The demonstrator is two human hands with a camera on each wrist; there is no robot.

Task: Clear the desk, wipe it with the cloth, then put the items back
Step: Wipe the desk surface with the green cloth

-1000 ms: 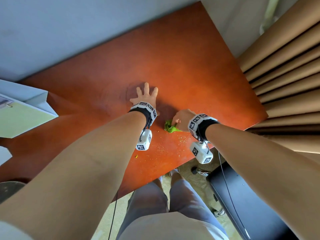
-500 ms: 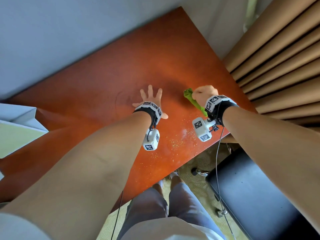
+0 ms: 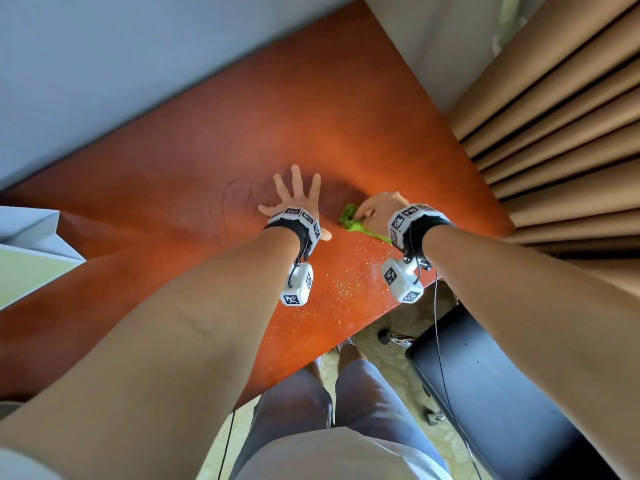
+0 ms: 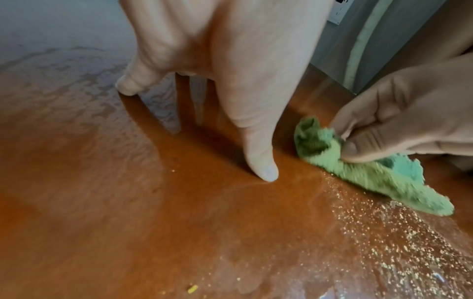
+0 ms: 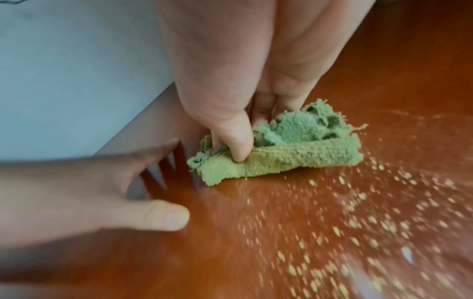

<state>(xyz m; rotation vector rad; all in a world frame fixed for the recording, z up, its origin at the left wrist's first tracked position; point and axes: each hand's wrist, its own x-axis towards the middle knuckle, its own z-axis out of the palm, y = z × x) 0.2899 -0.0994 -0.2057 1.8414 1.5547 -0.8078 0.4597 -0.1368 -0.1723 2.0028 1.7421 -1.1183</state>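
Observation:
A bunched green cloth (image 3: 353, 221) (image 4: 363, 172) (image 5: 281, 155) lies on the reddish-brown desk (image 3: 311, 109), and my right hand (image 3: 377, 211) (image 5: 230, 129) grips it with curled fingers and thumb against the surface. Just to its left my left hand (image 3: 294, 195) (image 4: 230, 101) presses flat on the desk with fingers spread. Fine yellow crumbs (image 3: 346, 285) (image 4: 396, 232) (image 5: 358, 222) are scattered over the desk between the cloth and the near edge. Wet smear marks (image 4: 76, 91) show on the wood left of my left hand.
A white and pale green box (image 3: 31, 251) sits at the desk's left end. A black chair (image 3: 502, 403) stands on the floor at lower right. Beige curtains (image 3: 554, 116) hang along the desk's right side, and a grey wall (image 3: 138, 64) runs behind it.
My right hand swept the cloth out toward the right edge, then back left next to my left hand. The left hand stayed planted on the desk.

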